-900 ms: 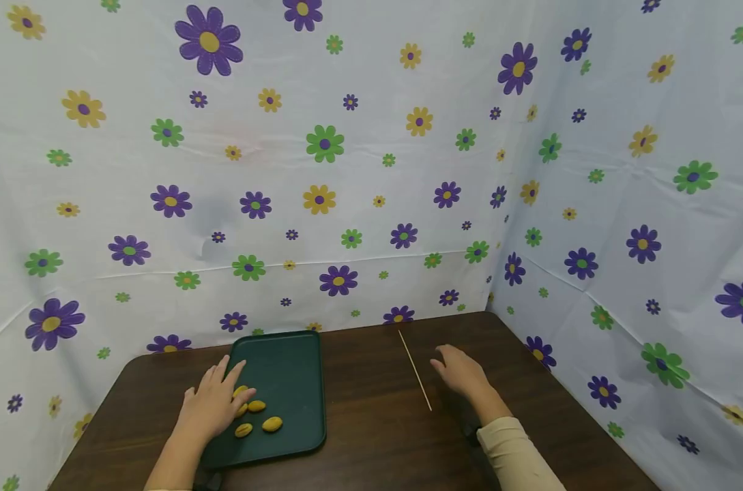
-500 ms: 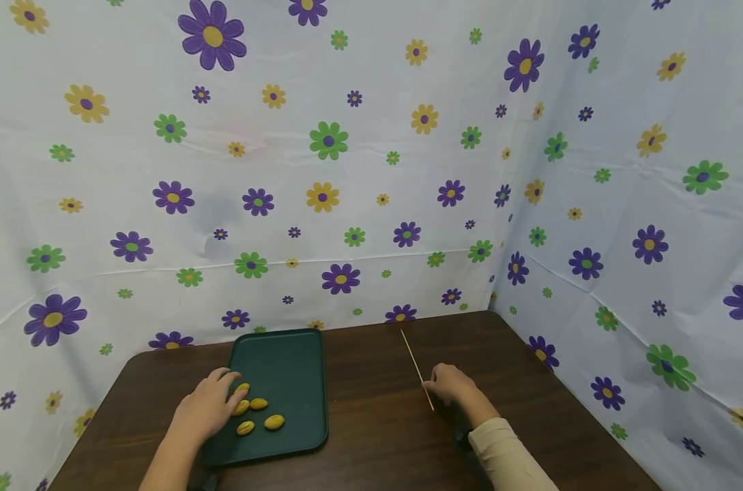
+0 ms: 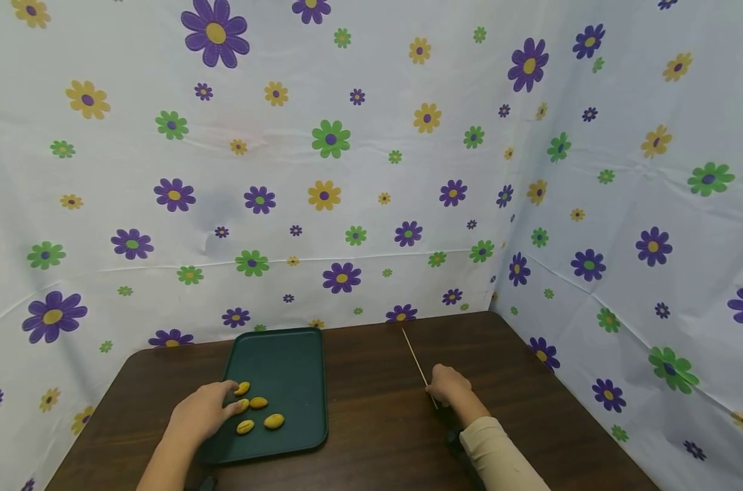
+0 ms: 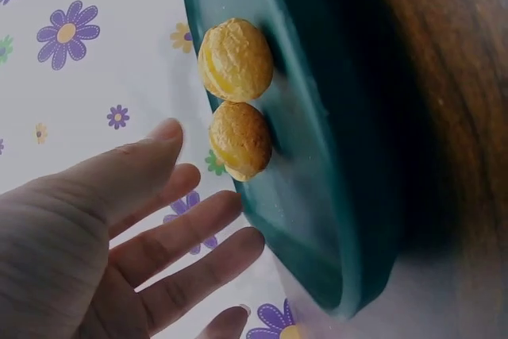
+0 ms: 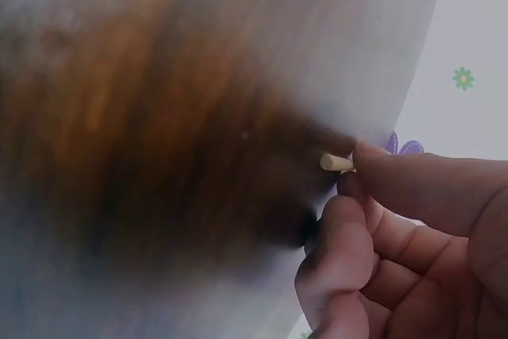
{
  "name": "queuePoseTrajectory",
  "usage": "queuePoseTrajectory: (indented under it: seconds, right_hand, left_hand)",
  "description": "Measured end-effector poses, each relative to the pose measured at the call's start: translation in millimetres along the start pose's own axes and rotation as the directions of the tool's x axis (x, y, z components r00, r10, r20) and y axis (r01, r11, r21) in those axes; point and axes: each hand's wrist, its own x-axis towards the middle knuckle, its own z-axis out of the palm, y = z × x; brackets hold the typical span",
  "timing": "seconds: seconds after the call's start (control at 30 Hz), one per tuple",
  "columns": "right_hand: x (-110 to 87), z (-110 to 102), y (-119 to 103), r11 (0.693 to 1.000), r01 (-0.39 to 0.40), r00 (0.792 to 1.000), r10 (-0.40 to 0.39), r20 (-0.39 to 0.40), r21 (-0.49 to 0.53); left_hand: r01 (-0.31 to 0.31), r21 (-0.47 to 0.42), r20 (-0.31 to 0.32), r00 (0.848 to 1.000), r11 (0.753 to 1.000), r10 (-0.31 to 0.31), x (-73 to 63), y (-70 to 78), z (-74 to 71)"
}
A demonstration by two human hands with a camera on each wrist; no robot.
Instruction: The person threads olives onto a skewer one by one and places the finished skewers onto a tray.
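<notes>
Beige cloth, softly creased, forms the sleeve (image 3: 503, 453) at the right forearm. Beyond it, the right hand (image 3: 454, 389) pinches a slender, round-sectioned, pale stick (image 3: 417, 361) near its closer end; the shaft slants over the wood-grained bench (image 3: 371, 426) toward the rear edge. Left hand (image 3: 199, 412): fingers loosely spread, gripping nothing, at the left side of a dark green tray (image 3: 285, 361), fingertips just beside the contents. Within this rounded rectangle with raised rim lie five yellow oval pieces (image 3: 274, 421), wrinkled and seamed, grouped in the nearer left part. Farthest back, white flower-printed sheeting (image 3: 257, 233) hangs, lightly creased.
</notes>
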Motion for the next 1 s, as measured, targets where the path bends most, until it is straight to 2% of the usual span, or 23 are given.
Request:
queuePoseTrajectory:
  seconds: [0.37,0.77,1.0]
  right_hand:
    - [-11.7,-8,-8,0.999,0.018,0.999,-0.019,-0.034,-0.029]
    - [-12.8,-7,-3,1.000,-0.016,0.999,0.015,-0.045,-0.025]
    - [-13.2,-12,1,1.000,-0.017,0.996,0.019,-0.081,0.024]
  left_hand:
    - [-0.001,0.003,0.017,1.000,1.000,0.001,2.1,-2.9,9.8]
    - [0.001,0.044,0.001,1.000,0.999,-0.001,3.8,-0.2,17.0]
    - [0.013,0.036,-0.003,1.000,0.999,-0.013,4.6,2.6,17.9]
